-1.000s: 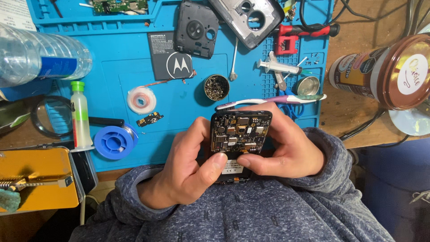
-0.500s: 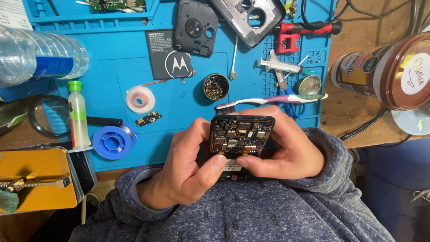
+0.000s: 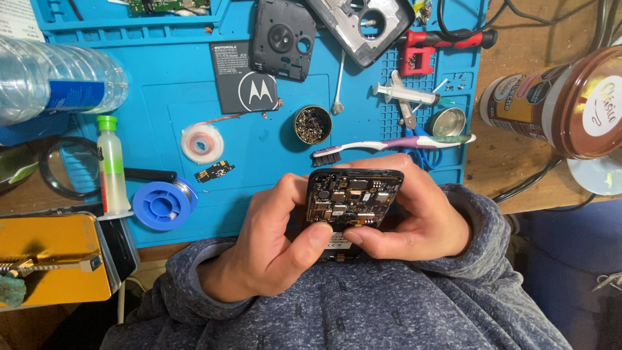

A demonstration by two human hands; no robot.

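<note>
Your left hand (image 3: 272,246) and right hand (image 3: 421,217) both close around the opened phone (image 3: 350,204), board side up, thumbs pressing its lower edge. A toothbrush (image 3: 389,146) lies just beyond your fingers on the blue mat (image 3: 181,97).

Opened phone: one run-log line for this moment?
left hand: grips opened phone | right hand: grips it too | board: faces up | below: blue mat

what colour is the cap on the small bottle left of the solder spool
Green, on the small bottle; clearest in the head view.
</note>
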